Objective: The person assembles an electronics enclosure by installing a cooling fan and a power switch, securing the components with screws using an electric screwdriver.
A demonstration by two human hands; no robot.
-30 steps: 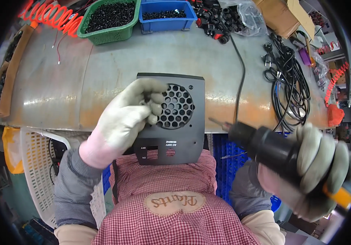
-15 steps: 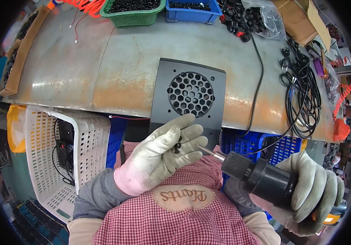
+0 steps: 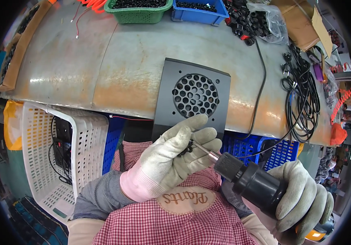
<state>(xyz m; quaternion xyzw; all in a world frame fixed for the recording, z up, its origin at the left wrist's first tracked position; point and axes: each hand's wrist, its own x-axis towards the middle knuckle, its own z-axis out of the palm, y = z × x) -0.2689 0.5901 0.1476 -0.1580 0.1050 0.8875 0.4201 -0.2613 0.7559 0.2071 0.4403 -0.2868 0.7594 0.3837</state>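
Note:
Several small black screws [image 3: 189, 147] lie in the palm of my left hand [image 3: 165, 153], which is gloved and cupped with its fingers partly curled. My right hand [image 3: 302, 200], gloved too, is wrapped round a black electric screwdriver [image 3: 259, 185]. The driver's metal bit points left, and its tip reaches among the screws at the left palm. Whether a screw sits on the tip, I cannot make out. Just beyond my hands, a dark grey panel [image 3: 166, 92] with a round grille [image 3: 195, 96] of holes leans over the table's front edge; its lower part is hidden.
A metal table [image 3: 134, 77] spans the view. At its back stand a green basket [image 3: 140, 17] and a blue bin [image 3: 200, 16] of small black parts. Coiled black cables [image 3: 302, 102] lie at right. A white crate [image 3: 75, 134] stands at left, a blue crate [image 3: 281, 153] at right.
The screwdriver has moved left and slightly up, bringing its bit from the fingertips in over the left palm. My left hand has shifted slightly right; the whole view has moved a little.

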